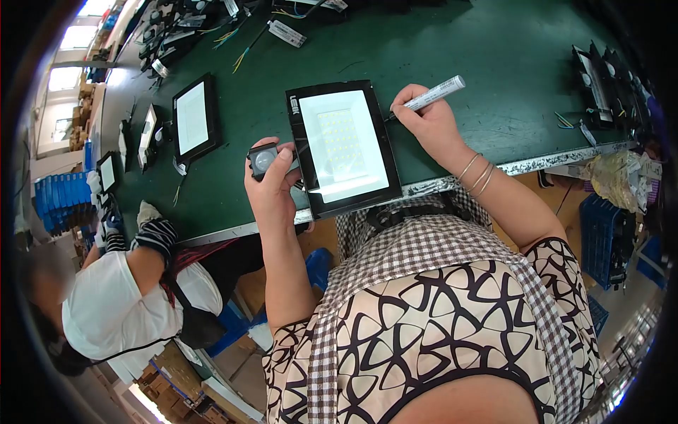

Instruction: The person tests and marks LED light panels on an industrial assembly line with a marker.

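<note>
A black-framed LED floodlight [344,145] lies in front of me at the table's near edge, rows of small yellowish LEDs showing through its glass. My left hand [272,177] is closed around the small black motion sensor [264,161] with a domed lens, at the floodlight's left side. In my right hand [432,124] is a white marker pen [439,92], gripped like a writing tool. Its tip points at the floodlight's right frame edge, and its back end slants up to the right.
Another floodlight [193,116] lies to the left, with smaller ones beyond it. Wired lamp parts [286,34] crowd the far left of the green table [424,42]. Several black lamp housings [600,85] stand at the right. A person in a white shirt [123,311] sits at the left.
</note>
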`<state>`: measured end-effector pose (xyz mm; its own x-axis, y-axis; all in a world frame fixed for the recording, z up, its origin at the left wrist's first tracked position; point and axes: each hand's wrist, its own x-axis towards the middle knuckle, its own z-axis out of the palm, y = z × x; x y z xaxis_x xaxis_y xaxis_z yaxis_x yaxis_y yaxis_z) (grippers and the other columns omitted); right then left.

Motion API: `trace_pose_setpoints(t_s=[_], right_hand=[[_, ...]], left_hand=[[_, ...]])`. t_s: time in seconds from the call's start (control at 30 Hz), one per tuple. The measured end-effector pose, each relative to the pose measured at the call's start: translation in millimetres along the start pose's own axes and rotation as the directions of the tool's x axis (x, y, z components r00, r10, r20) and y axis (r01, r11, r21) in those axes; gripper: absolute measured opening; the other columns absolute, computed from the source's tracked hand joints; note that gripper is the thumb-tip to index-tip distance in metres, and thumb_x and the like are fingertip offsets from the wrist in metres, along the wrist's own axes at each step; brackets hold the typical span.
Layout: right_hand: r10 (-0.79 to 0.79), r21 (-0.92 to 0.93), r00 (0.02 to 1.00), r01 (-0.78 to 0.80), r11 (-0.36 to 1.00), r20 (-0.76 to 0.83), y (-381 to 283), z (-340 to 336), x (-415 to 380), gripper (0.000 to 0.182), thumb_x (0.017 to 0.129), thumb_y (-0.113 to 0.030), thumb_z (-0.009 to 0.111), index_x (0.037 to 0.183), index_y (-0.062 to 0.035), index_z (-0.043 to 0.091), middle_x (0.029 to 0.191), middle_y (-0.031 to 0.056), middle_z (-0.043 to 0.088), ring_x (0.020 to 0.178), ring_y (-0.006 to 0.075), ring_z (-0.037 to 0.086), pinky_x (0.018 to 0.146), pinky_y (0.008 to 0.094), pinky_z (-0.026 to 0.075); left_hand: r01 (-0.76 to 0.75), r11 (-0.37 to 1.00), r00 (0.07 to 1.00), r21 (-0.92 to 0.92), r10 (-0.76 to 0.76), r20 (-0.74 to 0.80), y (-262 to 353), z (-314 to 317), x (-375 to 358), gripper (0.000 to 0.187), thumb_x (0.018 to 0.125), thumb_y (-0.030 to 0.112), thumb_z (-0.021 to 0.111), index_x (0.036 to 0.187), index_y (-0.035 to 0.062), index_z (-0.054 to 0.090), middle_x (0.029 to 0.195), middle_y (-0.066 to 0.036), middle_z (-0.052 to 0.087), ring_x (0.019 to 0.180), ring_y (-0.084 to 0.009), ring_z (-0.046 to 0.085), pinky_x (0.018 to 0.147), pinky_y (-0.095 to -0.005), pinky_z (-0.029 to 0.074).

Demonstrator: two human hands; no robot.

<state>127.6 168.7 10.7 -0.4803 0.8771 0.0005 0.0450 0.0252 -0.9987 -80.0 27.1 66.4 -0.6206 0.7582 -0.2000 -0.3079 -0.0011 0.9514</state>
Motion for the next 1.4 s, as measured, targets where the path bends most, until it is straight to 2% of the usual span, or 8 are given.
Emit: trace_pose_setpoints(t_s=[0.1,0.2,0.3,0.5,0.6,0.8,1.0,1.4], right_hand=[[0.023,-0.029,1.0,-0.023,0.999,0.01,-2.5,0.7,1.8,0.009,0.083,-0.014,0.059,0.08,-0.005,0.057,0.064,-0.0036,0.048,0.059,0.0041,0.041,0.054,0.0215,0.036],[0.022,0.052,0.996,-0.017,0.999,-0.09,-5.6,3.7,3.6,0.009,0.084,-0.014,0.06,0.082,-0.0048,0.058,0.065,-0.0033,0.048,0.06,0.0038,0.041,0.055,0.0213,0.036],[0.06,0.138,0.995,-0.049,0.989,-0.077,-0.4,-2.2,9.2,0.01,0.085,-0.014,0.06,0.084,-0.0045,0.058,0.066,-0.0029,0.048,0.062,0.0038,0.042,0.056,0.0215,0.036],[-0.03,-0.019,0.999,0.029,0.999,-0.033,2.7,-0.8,15.9,0.011,0.084,-0.015,0.059,0.082,-0.0044,0.057,0.066,-0.0029,0.047,0.061,0.0052,0.042,0.056,0.0226,0.037],[0.015,-0.043,1.0,-0.013,0.999,0.026,-1.3,-2.5,16.6,0.005,0.086,-0.009,0.059,0.086,-0.0045,0.058,0.074,-0.0055,0.048,0.068,0.003,0.042,0.062,0.019,0.036],[0.036,-0.116,0.999,-0.031,0.993,0.04,-3.4,-2.0,16.9,0.005,0.086,-0.01,0.058,0.086,-0.0048,0.058,0.073,-0.0053,0.048,0.067,0.0028,0.041,0.061,0.019,0.035],[-0.014,0.008,1.0,0.014,1.0,-0.019,-1.5,0.2,16.7,0.006,0.086,-0.01,0.059,0.085,-0.0045,0.057,0.073,-0.0053,0.048,0.067,0.0029,0.04,0.061,0.019,0.035],[-0.036,-0.137,0.999,0.035,0.99,-0.005,-4.2,3.0,23.3,0.012,0.083,-0.017,0.058,0.082,-0.0051,0.057,0.063,-0.0021,0.047,0.058,0.0069,0.042,0.054,0.0244,0.036]], left_hand=[[0.007,1.0,1.0,-0.002,-0.007,0.0,-0.1,-1.5,0.9,0.037,0.078,0.007,0.068,0.109,-0.0013,0.05,0.096,-0.014,0.059,0.086,-0.0201,0.062,0.061,-0.0302,0.057],[0.016,1.0,1.0,-0.01,-0.016,-0.001,-0.6,-1.0,0.2,0.036,0.078,0.006,0.068,0.109,-0.0011,0.05,0.096,-0.014,0.06,0.085,-0.02,0.062,0.06,-0.0296,0.056],[0.018,1.0,1.0,-0.021,-0.019,-0.001,-0.9,-1.8,0.3,0.036,0.078,0.006,0.068,0.11,-0.0009,0.05,0.096,-0.014,0.06,0.085,-0.0198,0.062,0.06,-0.029,0.056],[0.019,1.0,1.0,-0.023,-0.019,-0.005,-0.4,-0.2,-0.5,0.037,0.078,0.007,0.068,0.11,-0.0009,0.05,0.095,-0.013,0.06,0.085,-0.0195,0.062,0.06,-0.0286,0.056],[0.025,0.999,1.0,-0.022,-0.025,-0.004,0.0,-1.0,-0.3,0.038,0.078,0.007,0.068,0.11,-0.0008,0.05,0.095,-0.013,0.06,0.085,-0.0192,0.062,0.059,-0.0283,0.056],[0.023,0.999,1.0,-0.024,-0.023,0.001,-2.1,-3.1,0.4,0.037,0.078,0.007,0.068,0.11,-0.0006,0.05,0.095,-0.013,0.06,0.083,-0.0192,0.062,0.059,-0.0281,0.055],[0.026,0.999,1.0,-0.039,-0.026,0.0,-1.5,-1.8,-0.7,0.036,0.079,0.006,0.068,0.11,-0.0005,0.05,0.095,-0.014,0.061,0.082,-0.0191,0.063,0.059,-0.0278,0.055],[0.015,0.999,1.0,-0.031,-0.015,-0.006,-1.5,-1.4,-1.1,0.037,0.079,0.007,0.069,0.11,-0.0006,0.051,0.095,-0.015,0.06,0.08,-0.0185,0.063,0.061,-0.0283,0.057]])
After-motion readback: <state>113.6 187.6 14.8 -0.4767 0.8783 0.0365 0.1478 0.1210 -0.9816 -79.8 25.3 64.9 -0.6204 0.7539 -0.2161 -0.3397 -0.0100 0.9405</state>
